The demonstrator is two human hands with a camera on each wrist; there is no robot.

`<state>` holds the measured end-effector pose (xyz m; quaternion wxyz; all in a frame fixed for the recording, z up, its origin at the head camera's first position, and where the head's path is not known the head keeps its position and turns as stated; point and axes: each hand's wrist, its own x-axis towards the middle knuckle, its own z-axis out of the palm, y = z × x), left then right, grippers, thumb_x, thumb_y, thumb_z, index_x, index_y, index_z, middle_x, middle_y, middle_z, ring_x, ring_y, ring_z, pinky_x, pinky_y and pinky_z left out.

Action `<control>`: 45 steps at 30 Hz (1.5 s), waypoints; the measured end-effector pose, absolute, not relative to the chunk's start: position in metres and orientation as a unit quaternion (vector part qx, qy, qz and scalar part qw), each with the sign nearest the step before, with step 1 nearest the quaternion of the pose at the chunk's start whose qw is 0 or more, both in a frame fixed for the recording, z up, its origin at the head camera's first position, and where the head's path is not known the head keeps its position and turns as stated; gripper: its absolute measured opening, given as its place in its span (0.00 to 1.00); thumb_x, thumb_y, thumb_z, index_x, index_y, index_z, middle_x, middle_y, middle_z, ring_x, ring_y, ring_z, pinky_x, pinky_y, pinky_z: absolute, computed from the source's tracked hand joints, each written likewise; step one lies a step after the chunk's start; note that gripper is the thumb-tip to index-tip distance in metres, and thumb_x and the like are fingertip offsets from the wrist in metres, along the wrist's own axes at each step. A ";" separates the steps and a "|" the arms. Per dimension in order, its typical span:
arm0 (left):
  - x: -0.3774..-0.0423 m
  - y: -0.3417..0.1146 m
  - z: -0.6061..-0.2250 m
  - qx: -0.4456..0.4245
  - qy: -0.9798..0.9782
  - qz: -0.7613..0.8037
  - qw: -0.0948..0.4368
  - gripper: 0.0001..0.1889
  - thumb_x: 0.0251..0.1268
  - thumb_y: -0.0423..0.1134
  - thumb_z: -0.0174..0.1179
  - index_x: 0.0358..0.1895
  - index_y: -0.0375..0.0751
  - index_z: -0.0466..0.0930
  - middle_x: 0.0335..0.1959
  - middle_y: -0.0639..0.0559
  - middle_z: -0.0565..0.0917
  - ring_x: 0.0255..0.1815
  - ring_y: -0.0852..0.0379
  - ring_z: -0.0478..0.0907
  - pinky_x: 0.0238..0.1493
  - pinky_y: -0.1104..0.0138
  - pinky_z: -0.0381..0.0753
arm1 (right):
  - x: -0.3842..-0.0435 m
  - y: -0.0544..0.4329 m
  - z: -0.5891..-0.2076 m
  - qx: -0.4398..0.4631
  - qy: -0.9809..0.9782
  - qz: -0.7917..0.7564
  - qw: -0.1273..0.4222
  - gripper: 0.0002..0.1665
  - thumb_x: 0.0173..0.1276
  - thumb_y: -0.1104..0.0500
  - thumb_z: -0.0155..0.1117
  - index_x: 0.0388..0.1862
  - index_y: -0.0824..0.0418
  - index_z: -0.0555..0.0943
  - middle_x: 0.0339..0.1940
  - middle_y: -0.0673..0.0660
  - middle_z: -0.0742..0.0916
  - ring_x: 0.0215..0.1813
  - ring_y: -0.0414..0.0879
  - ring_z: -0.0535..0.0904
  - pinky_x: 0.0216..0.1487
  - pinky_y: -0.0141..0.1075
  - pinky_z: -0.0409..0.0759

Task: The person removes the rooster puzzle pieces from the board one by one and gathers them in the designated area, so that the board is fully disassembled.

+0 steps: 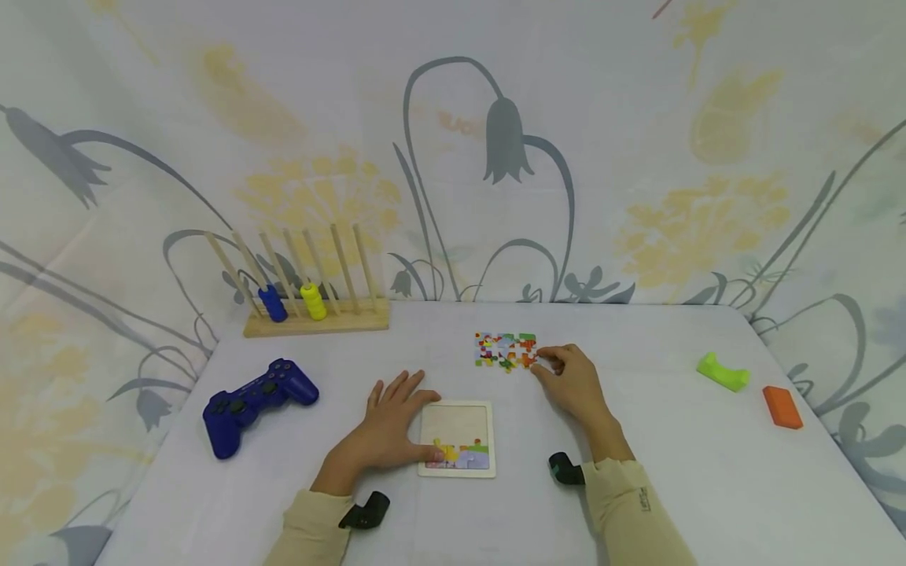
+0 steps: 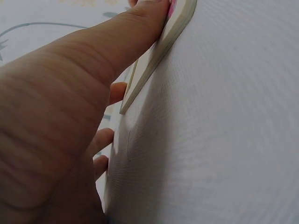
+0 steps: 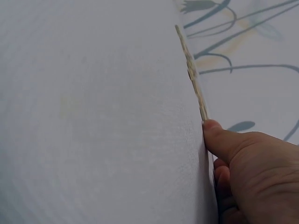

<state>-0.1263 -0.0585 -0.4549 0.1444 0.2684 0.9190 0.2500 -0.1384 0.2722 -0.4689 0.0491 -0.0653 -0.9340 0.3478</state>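
Observation:
In the head view, a small square puzzle tray (image 1: 456, 419) with a pale rim lies before me, and joined colourful pieces (image 1: 473, 457) fill its lower part. My left hand (image 1: 387, 431) spreads over the tray's left side. Its thumb (image 2: 135, 35) presses on the lower left of the tray, while the index fingertip touches near the upper left corner. Beyond the tray lies a group of loose jigsaw pieces (image 1: 505, 344). My right hand (image 1: 572, 385) pinches a puzzle piece (image 1: 529, 359) at that group's right edge with thumb and index finger; the fingers partly hide it.
A wooden peg rack (image 1: 318, 324) with blue and yellow beads stands at the back left. In front of it lies a blue game controller (image 1: 258, 399). On the right are a green curved block (image 1: 722, 373) and an orange block (image 1: 782, 407). A patterned cloth hangs behind the white table.

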 end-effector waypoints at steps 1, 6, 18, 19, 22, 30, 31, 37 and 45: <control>-0.126 -0.059 -0.455 0.268 0.920 0.248 0.143 0.42 0.50 0.62 0.76 0.69 0.54 0.73 0.84 0.44 0.54 0.86 0.38 0.42 0.79 0.33 0.33 | -0.139 0.272 -0.469 -0.066 -0.934 0.349 0.049 0.22 0.70 0.53 0.69 0.59 0.63 0.84 0.50 0.62 0.83 0.47 0.51 0.79 0.50 0.41 0.76; -0.126 -0.059 -0.455 0.269 0.920 0.249 0.141 0.42 0.49 0.62 0.76 0.69 0.54 0.73 0.84 0.43 0.55 0.86 0.38 0.42 0.79 0.33 0.34 | -0.141 0.271 -0.468 -0.073 -0.934 0.347 0.047 0.22 0.70 0.53 0.70 0.58 0.63 0.84 0.49 0.61 0.83 0.46 0.51 0.79 0.49 0.40 0.75; -0.126 -0.059 -0.455 0.271 0.918 0.252 0.142 0.42 0.50 0.62 0.76 0.69 0.54 0.73 0.84 0.43 0.54 0.86 0.38 0.42 0.79 0.33 0.33 | -0.143 0.271 -0.466 -0.073 -0.935 0.346 0.038 0.23 0.70 0.54 0.69 0.60 0.62 0.84 0.48 0.61 0.84 0.46 0.51 0.78 0.48 0.40 0.75; -0.126 -0.060 -0.455 0.271 0.918 0.252 0.142 0.42 0.50 0.62 0.76 0.69 0.54 0.73 0.84 0.44 0.54 0.86 0.38 0.42 0.79 0.33 0.33 | -0.143 0.271 -0.466 -0.072 -0.934 0.346 0.040 0.22 0.70 0.54 0.70 0.60 0.62 0.84 0.48 0.61 0.84 0.46 0.51 0.78 0.48 0.40 0.75; -0.126 -0.060 -0.454 0.271 0.919 0.251 0.142 0.42 0.50 0.61 0.76 0.70 0.54 0.72 0.84 0.44 0.54 0.86 0.39 0.42 0.79 0.34 0.33 | -0.143 0.270 -0.465 -0.070 -0.934 0.349 0.043 0.22 0.70 0.55 0.70 0.60 0.63 0.84 0.47 0.61 0.84 0.46 0.51 0.78 0.48 0.40 0.75; -0.126 -0.061 -0.453 0.275 0.916 0.253 0.144 0.43 0.50 0.62 0.76 0.70 0.54 0.72 0.84 0.44 0.53 0.86 0.39 0.41 0.79 0.34 0.33 | -0.141 0.272 -0.467 -0.075 -0.929 0.360 0.042 0.27 0.68 0.56 0.71 0.64 0.64 0.80 0.47 0.60 0.84 0.47 0.51 0.77 0.49 0.40 0.74; -0.126 -0.061 -0.454 0.275 0.917 0.252 0.144 0.43 0.50 0.62 0.76 0.70 0.54 0.72 0.84 0.44 0.53 0.86 0.39 0.41 0.79 0.34 0.33 | -0.140 0.272 -0.468 -0.074 -0.928 0.364 0.043 0.28 0.68 0.56 0.71 0.64 0.64 0.80 0.47 0.60 0.84 0.47 0.51 0.77 0.50 0.40 0.74; -0.127 -0.062 -0.453 0.277 0.916 0.253 0.142 0.43 0.50 0.62 0.75 0.70 0.54 0.72 0.84 0.44 0.54 0.86 0.38 0.42 0.79 0.33 0.33 | -0.135 0.269 -0.471 -0.082 -0.918 0.386 0.045 0.29 0.69 0.54 0.70 0.66 0.64 0.78 0.48 0.60 0.84 0.47 0.49 0.76 0.51 0.39 0.74; -0.128 -0.063 -0.453 0.283 0.914 0.241 0.161 0.46 0.52 0.64 0.74 0.74 0.54 0.68 0.85 0.44 0.51 0.86 0.39 0.41 0.80 0.35 0.34 | -0.118 0.262 -0.470 -0.081 -0.914 0.396 0.046 0.28 0.70 0.51 0.71 0.65 0.61 0.80 0.47 0.57 0.85 0.43 0.43 0.74 0.46 0.31 0.73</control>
